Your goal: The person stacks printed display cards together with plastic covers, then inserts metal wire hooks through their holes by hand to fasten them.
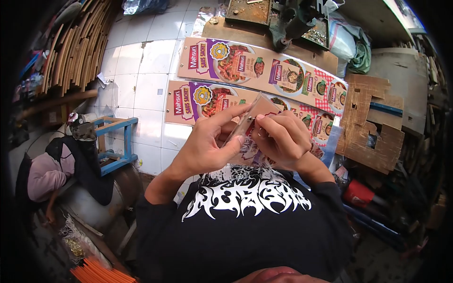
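Observation:
In front of my chest, my left hand (207, 141) grips the edge of a brown printed sign (264, 106) with a clear plastic covering, its thumb on the near side. My right hand (283, 137) is closed at the sign's corner, with thumb and fingertips beside a small metal eyelet (250, 119). Whether the right fingers hold a separate small piece is hidden. Beyond the hands lie two long printed food signs, the farther sign (198, 66) and the nearer sign (178, 115), which my hands and the held sign partly cover.
A dark metal press (285, 30) stands at the far side, with a tray (247, 13) and another tray (317, 38) of small metal pieces. Cut brown board (351, 137) lies right. A blue metal frame (127, 141) and stacked strips (78, 54) are left, on white tiles.

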`<state>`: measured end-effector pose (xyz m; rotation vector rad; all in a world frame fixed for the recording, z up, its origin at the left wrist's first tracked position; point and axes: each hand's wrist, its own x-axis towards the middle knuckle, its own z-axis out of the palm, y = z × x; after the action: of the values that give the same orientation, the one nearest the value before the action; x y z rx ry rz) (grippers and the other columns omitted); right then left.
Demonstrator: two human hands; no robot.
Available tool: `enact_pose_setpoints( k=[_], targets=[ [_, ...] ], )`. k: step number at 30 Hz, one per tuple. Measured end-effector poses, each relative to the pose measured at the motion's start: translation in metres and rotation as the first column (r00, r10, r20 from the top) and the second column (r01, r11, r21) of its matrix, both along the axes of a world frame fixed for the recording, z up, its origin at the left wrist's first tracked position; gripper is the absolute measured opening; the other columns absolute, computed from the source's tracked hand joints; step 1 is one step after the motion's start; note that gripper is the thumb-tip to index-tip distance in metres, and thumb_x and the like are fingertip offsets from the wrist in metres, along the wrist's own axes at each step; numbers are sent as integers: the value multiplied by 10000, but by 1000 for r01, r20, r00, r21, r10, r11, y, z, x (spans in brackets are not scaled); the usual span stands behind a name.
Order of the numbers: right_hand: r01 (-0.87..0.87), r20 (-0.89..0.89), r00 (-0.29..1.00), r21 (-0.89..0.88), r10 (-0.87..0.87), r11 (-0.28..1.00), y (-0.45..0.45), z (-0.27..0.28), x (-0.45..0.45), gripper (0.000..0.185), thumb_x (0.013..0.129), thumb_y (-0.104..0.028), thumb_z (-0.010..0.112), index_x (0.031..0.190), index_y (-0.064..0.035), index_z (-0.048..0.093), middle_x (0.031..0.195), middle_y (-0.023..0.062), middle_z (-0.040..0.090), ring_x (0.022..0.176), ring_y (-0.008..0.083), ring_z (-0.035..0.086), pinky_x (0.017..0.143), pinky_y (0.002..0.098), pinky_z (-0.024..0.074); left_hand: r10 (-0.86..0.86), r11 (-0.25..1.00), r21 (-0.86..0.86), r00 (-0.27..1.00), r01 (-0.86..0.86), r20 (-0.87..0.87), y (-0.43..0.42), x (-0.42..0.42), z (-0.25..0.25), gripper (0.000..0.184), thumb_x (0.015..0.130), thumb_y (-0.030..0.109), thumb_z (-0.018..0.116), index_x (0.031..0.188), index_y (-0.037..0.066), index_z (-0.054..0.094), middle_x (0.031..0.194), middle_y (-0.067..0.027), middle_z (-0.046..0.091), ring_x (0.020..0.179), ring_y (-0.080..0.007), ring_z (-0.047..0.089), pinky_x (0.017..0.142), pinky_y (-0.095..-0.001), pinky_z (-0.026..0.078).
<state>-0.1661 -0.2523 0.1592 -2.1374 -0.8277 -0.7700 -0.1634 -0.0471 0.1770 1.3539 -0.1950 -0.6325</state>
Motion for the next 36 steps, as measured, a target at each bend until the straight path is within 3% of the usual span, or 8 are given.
enact_pose_setpoints(
  k=[3,10,16,19,28,30,33,36],
  targets=[
    [13,-6,1000,34,-12,999,1,-3,1,330,681,-7,766,991,38,665,787,88,620,611,207,607,505,308,473,-65,997,49,994,60,93,3,8,0,573,861,-20,551,1418,-24,417,1055,-142,664,865,-119,654,789,-268,547],
    [56,25,998,34,-56,998,-1,-3,0,318,695,-24,774,993,19,671,798,81,635,642,205,632,525,305,494,-370,928,-86,926,363,-77,7,41,-2,620,838,-28,614,1403,-17,360,1194,-138,587,1035,-135,605,829,-247,514],
    [23,88,996,-28,-20,999,-5,-3,-4,378,683,-27,785,1034,45,666,785,65,608,608,190,591,503,296,466,-321,930,-179,946,321,28,7,34,-1,564,831,-24,599,1366,-36,421,1071,-150,656,902,-118,657,749,-240,562],
    [8,124,992,-54,-2,999,-4,-2,-8,424,647,-16,788,1043,67,660,749,57,584,554,164,540,471,284,434,-308,951,-36,951,307,-32,10,24,8,554,844,-5,597,1367,-47,420,1153,-175,643,1048,-165,632,864,-273,515],
    [-32,233,971,-113,57,993,-2,11,-10,372,631,18,699,984,125,649,688,59,545,510,134,493,424,258,379,-151,989,15,980,150,130,-1,3,14,522,800,-19,567,1313,-45,470,983,-169,688,902,-166,680,755,-270,537],
    [-50,175,981,-160,78,986,-6,14,-13,378,623,15,700,981,124,649,694,58,545,510,140,496,426,257,381,-134,991,45,970,127,201,-2,1,16,495,787,-15,554,1279,-48,505,872,-139,714,821,-161,704,696,-270,559],
    [-71,103,991,-172,89,983,-7,15,-10,374,632,18,721,986,114,651,705,60,545,532,160,530,445,263,411,-172,983,86,981,164,86,-2,2,13,527,804,-22,569,1321,-50,469,1057,-187,679,963,-168,661,825,-276,513],
    [-64,56,996,-39,66,997,-8,9,-7,368,649,30,745,1002,88,659,718,66,561,562,184,563,470,275,442,-47,996,-63,979,60,198,-8,0,5,459,803,-22,556,1259,-62,514,874,-148,714,839,-165,703,697,-270,561]
  ],
)
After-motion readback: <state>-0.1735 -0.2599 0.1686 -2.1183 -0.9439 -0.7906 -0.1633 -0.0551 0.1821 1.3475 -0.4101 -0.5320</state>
